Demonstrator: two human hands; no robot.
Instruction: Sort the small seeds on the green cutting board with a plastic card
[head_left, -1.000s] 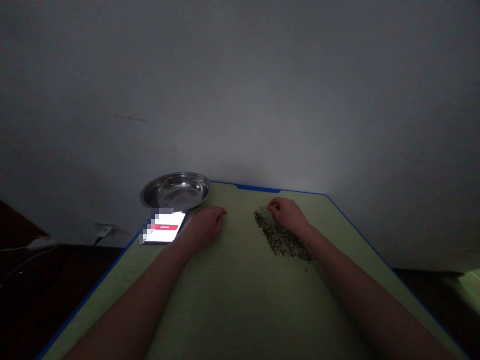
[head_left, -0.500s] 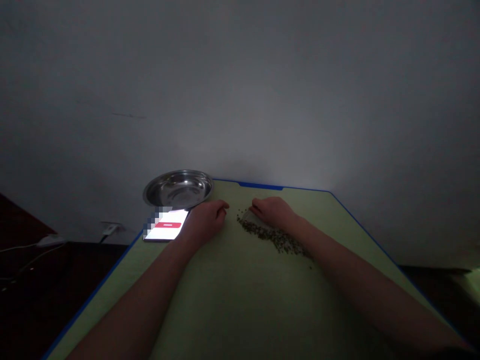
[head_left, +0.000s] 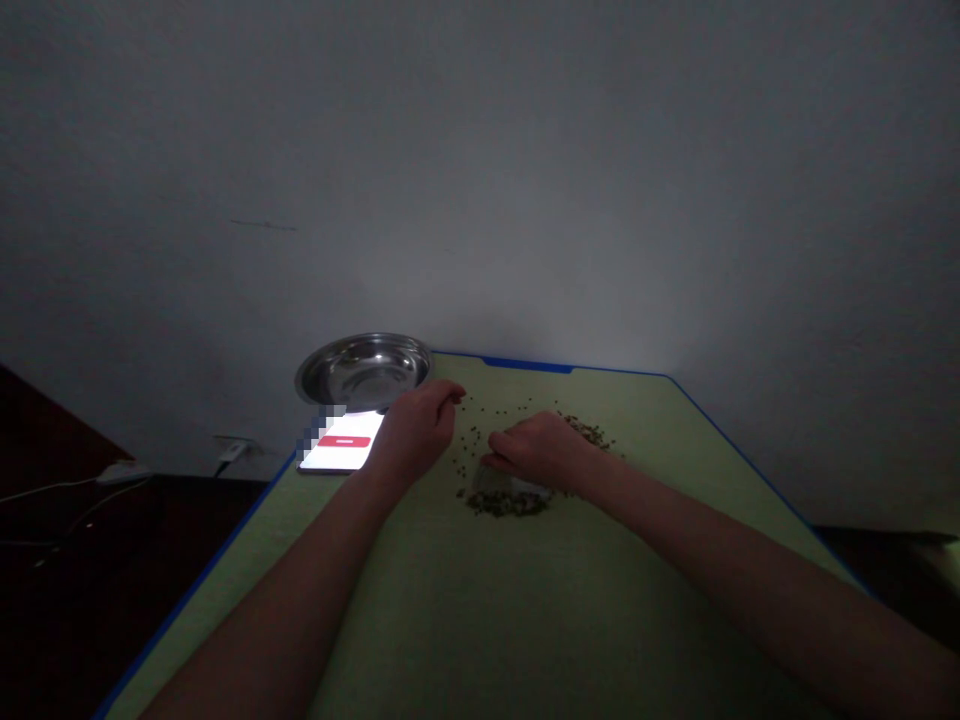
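Sweeping, I'd judge: the right hand (head_left: 536,447) has its grip pinched, apparently on a clear piece (head_left: 491,479), against dark grains (head_left: 508,504) mid-bench (head_left: 450,620); the next stroke calls for staying low. Left hand (head_left: 418,422) half-curled, contents unclear.

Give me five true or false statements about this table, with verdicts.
1. The metal basin sits beyond the lit-screen device. True.
2. The right hand holds a see-through item. True; its exact kind is unclear.
3. The dark granules all lie in one pile. False: some are scattered.
4. The left hand grips the metal basin. False: it is beside the lit-screen device.
5. The green table is edged in red. False: the edging is blue.
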